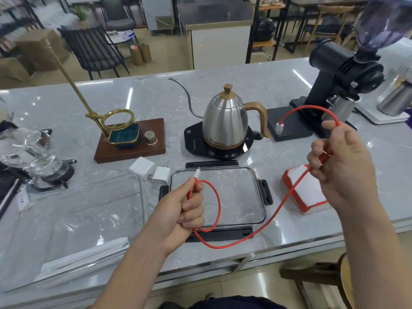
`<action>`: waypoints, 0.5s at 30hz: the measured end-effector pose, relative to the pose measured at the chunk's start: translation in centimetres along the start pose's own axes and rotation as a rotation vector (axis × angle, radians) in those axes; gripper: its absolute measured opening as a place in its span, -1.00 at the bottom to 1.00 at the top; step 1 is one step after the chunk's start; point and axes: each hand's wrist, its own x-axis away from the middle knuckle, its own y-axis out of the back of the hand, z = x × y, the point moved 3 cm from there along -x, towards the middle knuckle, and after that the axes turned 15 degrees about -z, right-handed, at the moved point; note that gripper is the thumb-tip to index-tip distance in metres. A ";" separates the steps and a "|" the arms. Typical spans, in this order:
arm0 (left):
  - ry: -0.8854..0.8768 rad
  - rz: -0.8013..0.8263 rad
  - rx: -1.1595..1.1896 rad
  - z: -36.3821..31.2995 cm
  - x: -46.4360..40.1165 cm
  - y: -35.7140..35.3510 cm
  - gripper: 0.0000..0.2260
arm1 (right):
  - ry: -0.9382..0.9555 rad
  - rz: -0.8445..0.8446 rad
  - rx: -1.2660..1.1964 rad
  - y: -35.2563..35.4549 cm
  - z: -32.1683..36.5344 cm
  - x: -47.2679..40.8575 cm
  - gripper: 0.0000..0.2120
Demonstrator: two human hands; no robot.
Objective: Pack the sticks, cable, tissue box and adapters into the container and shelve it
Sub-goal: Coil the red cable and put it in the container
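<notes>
While held up above the counter (278,81), red cable (287,196) strung between both hands. Left hand (178,210) curled into a fist round one end, white plug poking up past the thumb, a loop hanging beside the knuckles over the lid (236,192). Right hand (341,166) raised higher, fingers pinching the cable further along, the far end arcing up and over, white connector dangling in front of the grinder (338,70). Slack between the hands sagging low past the counter's near edge.

Clear container (73,219) at left, open, with paper-wrapped sticks (89,255) lying inside along its near wall. Lid flat just right of the container, black latches folded out. Two white adapters (151,171) side by side, touching, just behind the gap between container and lid. Red-and-white tissue box (305,192) right of the lid, under the right hand, the cable crossing over it. Steel kettle (225,121) on its black base behind the lid; wooden stand (131,141) with brass ring further left.
</notes>
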 end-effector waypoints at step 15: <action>0.224 0.066 -0.196 2.3 0.2 -0.5 -0.78 | 0.584 0.022 0.350 -2.8 1.0 -1.2 -0.87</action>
